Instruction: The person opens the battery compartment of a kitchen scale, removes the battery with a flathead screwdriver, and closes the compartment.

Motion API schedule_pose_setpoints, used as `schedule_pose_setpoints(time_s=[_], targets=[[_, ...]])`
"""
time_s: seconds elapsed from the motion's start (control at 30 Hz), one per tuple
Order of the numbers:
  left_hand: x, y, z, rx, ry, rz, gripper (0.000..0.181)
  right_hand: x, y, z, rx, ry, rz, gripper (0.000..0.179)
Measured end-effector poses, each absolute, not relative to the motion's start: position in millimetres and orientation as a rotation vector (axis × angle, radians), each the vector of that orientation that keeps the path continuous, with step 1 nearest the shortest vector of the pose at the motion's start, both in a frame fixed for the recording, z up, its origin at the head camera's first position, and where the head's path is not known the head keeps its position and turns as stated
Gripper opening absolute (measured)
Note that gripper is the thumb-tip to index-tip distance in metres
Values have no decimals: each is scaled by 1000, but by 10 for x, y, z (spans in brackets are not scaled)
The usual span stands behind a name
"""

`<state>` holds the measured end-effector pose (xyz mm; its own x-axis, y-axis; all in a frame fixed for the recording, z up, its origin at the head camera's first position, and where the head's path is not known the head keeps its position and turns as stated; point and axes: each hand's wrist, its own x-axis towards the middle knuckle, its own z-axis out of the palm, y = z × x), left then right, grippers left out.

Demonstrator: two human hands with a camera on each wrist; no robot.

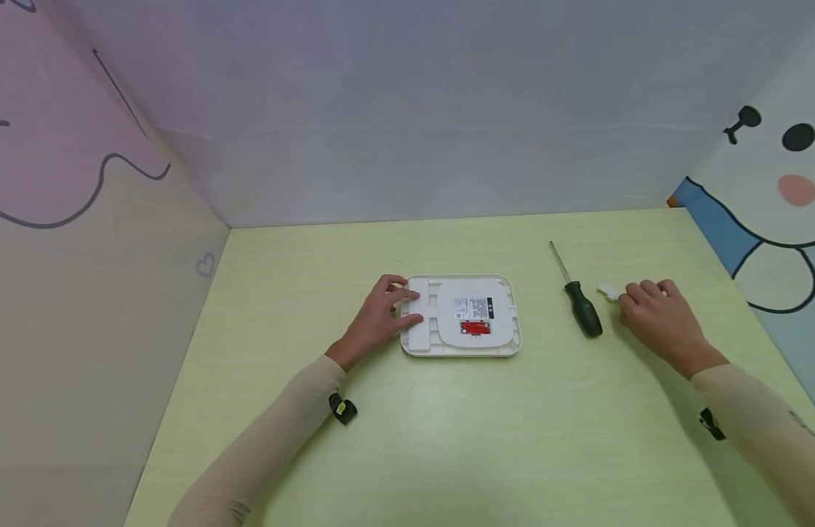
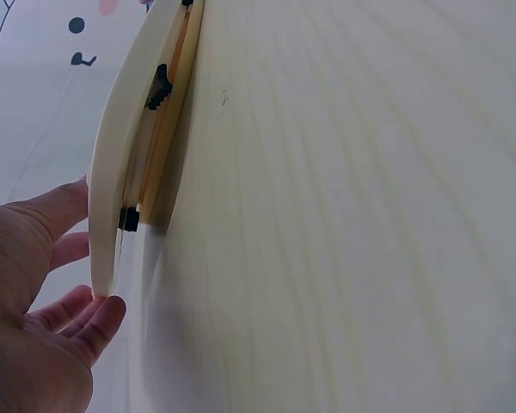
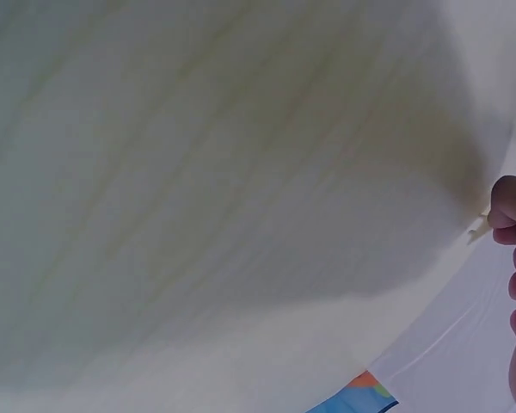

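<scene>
A flat white device with rounded corners lies underside up on the table, bearing a printed label. Two red batteries sit in its uncovered compartment. My left hand is at the device's left end, thumb and forefinger spread over a long white strip. Seen from the left wrist, that hand touches the device's edge. Off to the right, my right hand pinches a small white plastic piece, mostly hidden by the fingers. Its tip shows in the right wrist view.
Between the device and my right hand lies a screwdriver with a dark green handle, its shaft aimed at the back wall. The pale yellow-green table meets a plain wall behind and cartoon-printed panels at the sides.
</scene>
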<state>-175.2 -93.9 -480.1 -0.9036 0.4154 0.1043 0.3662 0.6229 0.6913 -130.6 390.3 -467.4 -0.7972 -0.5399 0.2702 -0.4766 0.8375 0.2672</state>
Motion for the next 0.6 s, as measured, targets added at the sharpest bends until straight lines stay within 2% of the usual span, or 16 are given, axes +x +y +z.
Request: schedule_pose_setpoints(time_s=[0.17, 0.6], targets=[[-1761, -939, -4813, 653, 2765, 1150, 42, -1297, 3906, -4694, 756, -2703, -290, 21], [-1765, -934, -4823, 626, 2772, 1124, 42, -1288, 3932, -4752, 746, -2738, -325, 29]])
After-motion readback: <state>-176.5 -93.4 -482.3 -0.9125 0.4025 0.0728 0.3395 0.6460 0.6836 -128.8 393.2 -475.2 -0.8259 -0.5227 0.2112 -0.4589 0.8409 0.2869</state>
